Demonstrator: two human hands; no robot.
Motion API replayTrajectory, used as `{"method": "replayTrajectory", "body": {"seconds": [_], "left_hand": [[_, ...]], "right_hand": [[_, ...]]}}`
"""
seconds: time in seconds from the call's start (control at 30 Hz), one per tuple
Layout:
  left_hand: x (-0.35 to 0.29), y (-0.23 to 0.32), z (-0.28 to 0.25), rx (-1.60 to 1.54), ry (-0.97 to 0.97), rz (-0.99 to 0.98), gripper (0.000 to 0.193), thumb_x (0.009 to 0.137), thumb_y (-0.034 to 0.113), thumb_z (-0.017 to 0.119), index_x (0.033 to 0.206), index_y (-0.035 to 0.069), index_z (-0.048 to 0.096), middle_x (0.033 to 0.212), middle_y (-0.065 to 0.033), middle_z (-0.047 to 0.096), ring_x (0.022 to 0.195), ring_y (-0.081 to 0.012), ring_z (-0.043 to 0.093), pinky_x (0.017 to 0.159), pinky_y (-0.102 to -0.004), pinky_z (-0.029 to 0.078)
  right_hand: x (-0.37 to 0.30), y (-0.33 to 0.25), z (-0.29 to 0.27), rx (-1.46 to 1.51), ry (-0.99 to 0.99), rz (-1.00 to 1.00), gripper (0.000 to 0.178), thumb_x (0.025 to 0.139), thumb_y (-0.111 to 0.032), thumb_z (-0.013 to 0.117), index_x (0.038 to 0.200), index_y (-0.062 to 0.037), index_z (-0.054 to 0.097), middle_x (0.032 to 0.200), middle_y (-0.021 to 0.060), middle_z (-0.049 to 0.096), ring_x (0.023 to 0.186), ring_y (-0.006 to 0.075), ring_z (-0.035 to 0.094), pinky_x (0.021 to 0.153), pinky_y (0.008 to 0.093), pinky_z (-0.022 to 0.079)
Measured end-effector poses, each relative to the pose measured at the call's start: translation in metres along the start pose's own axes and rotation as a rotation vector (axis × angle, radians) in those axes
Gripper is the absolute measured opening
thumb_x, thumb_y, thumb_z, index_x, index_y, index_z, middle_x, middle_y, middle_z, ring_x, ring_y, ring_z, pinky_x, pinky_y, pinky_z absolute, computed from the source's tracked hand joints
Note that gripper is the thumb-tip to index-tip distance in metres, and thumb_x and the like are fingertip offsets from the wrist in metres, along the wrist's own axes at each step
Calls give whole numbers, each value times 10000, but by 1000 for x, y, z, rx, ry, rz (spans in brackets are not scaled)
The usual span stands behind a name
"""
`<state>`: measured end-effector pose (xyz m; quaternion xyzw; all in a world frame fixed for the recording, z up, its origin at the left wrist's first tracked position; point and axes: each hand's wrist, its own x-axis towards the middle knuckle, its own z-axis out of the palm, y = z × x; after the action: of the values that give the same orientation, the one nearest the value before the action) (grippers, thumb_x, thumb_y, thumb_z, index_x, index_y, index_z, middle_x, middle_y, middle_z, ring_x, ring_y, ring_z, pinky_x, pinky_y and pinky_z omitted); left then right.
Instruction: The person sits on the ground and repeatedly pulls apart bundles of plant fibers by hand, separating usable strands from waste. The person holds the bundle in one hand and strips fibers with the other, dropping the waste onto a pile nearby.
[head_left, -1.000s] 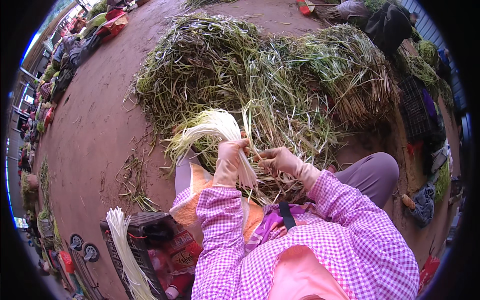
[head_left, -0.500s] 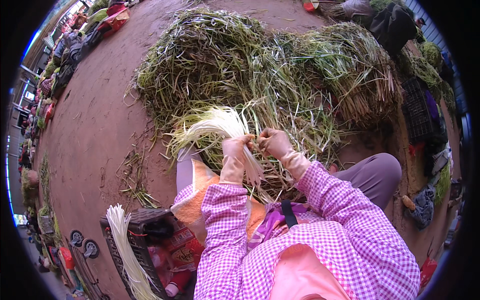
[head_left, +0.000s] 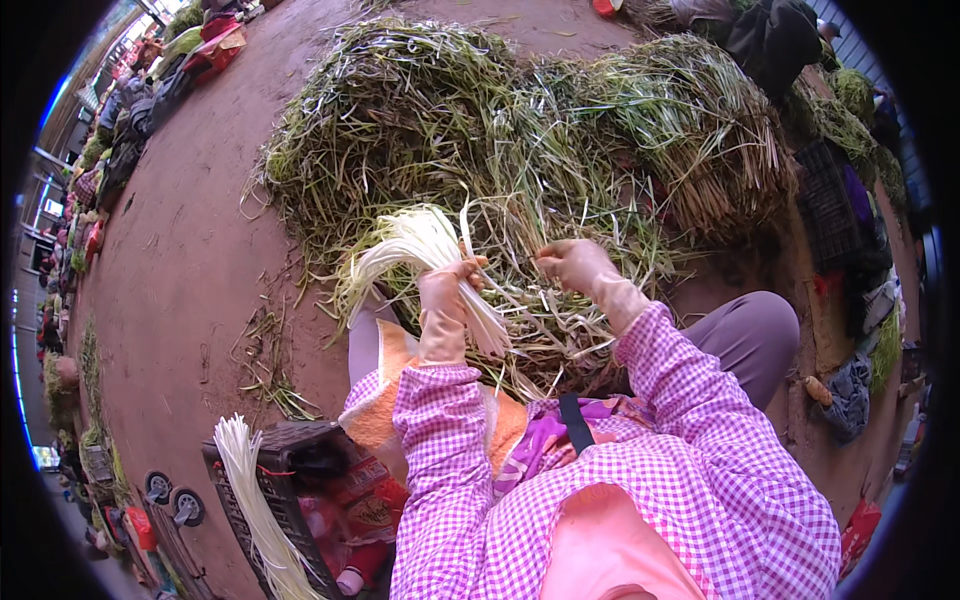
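My left hand, in a pale glove, is closed around a bunch of blanched chives. Their thin yellowish leaf ends fan out to the left, and the white stalk ends point down to the right below the fist. To the right of it, apart from the bunch, my right hand has its fingers pinched together over the heap of green chives. What lies between those fingertips, if anything, is too small to make out. Loose pale strands lie below and between both hands.
A black plastic crate stands at the lower left, with a second pale bunch laid over its side and red packaging inside. An orange-and-white towel covers my lap. Another dark crate stands at the right; a small-wheeled cart is at far lower left.
My right hand has drawn away from the left, to the right and slightly up. The left hand, still gripping the bunch, has shifted a little left.
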<state>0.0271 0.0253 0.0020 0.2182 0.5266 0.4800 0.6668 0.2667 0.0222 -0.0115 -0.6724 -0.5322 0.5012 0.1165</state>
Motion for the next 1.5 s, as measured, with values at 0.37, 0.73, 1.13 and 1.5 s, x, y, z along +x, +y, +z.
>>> {"method": "replayTrajectory", "body": {"seconds": [0.37, 0.73, 1.13, 1.5], "left_hand": [[27, -28, -5, 523, 248, -118, 38, 786, -17, 725, 780, -53, 717, 641, -91, 671, 463, -132, 592, 418, -241, 464], [-14, 13, -3, 301, 47, -73, 192, 815, 73, 757, 913, -71, 677, 665, -106, 665, 479, -155, 584, 425, -277, 460], [7, -10, 5, 175, -156, -167, 243, 899, 16, 603, 1091, -133, 603, 808, -180, 695, 559, -165, 630, 498, -259, 551], [16, -16, -8, 162, -105, -179, 241, 913, -2, 570, 1108, -140, 545, 820, -200, 674, 572, -189, 614, 522, -292, 559]], "right_hand": [[-13, -16, -29, 997, 361, -399, 211, 965, -260, 604, 1018, -81, 701, 900, 66, 736, 643, 88, 654, 564, 242, 556], [27, -29, -40, 949, 120, -160, 202, 981, -227, 574, 1016, -72, 698, 901, 85, 742, 644, 127, 677, 613, 287, 589], [-10, -11, 51, 579, -524, -58, 387, 972, -369, 587, 1169, -39, 632, 913, 74, 707, 498, 127, 600, 500, 265, 524], [-34, 87, -15, -742, -706, 377, 163, 827, -111, 642, 932, -54, 753, 984, 130, 737, 768, 232, 716, 709, 363, 573]]}}
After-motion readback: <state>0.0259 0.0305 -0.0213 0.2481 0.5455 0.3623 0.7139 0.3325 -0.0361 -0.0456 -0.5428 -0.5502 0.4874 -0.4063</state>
